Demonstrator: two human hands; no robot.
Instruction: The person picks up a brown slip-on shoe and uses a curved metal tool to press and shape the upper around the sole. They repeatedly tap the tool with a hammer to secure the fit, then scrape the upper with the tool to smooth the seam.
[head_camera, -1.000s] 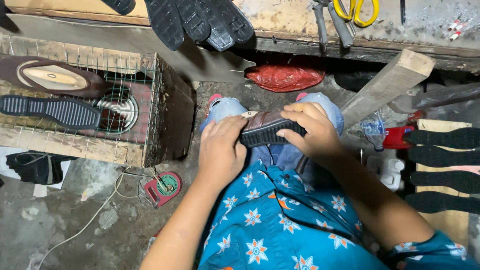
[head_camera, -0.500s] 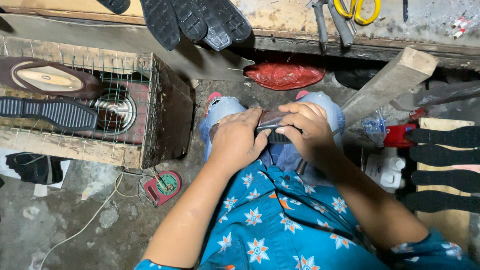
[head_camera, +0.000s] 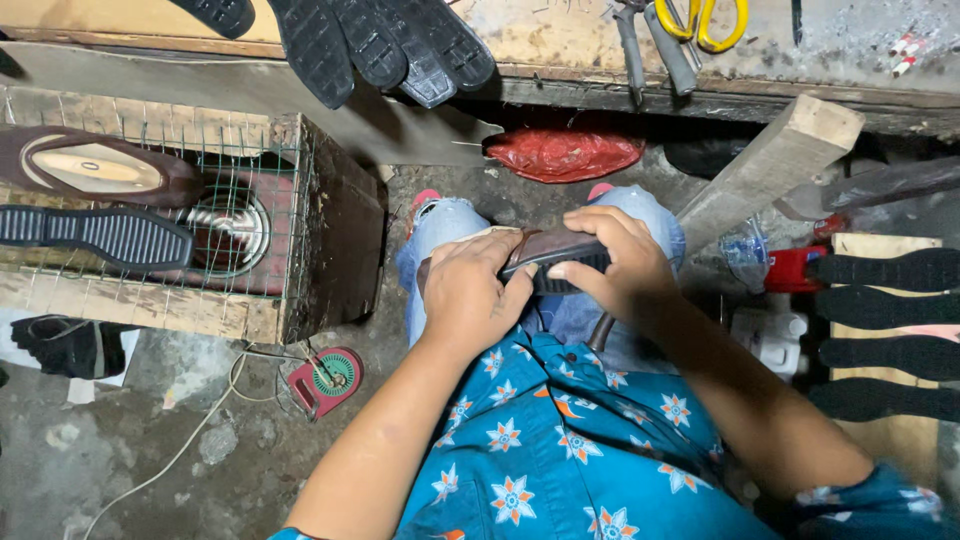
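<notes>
A brown shoe with a dark ribbed sole (head_camera: 548, 262) lies across my knees, gripped from both sides. My left hand (head_camera: 470, 295) wraps its left end, fingers pressed over the upper's edge. My right hand (head_camera: 615, 262) covers the right end, thumb along the sole. Much of the shoe is hidden under my fingers.
A wire-mesh wooden box (head_camera: 200, 240) at left carries a brown shoe (head_camera: 95, 168) and a black sole (head_camera: 95, 235). Black soles (head_camera: 385, 45) hang off the workbench above, near yellow scissors (head_camera: 705, 20). More soles (head_camera: 885, 300) lie at right, by a leaning wooden beam (head_camera: 770, 165).
Both hands have turned and worked the shoe on my lap; my left hand slid further over its left end, and my right hand shifted along the sole.
</notes>
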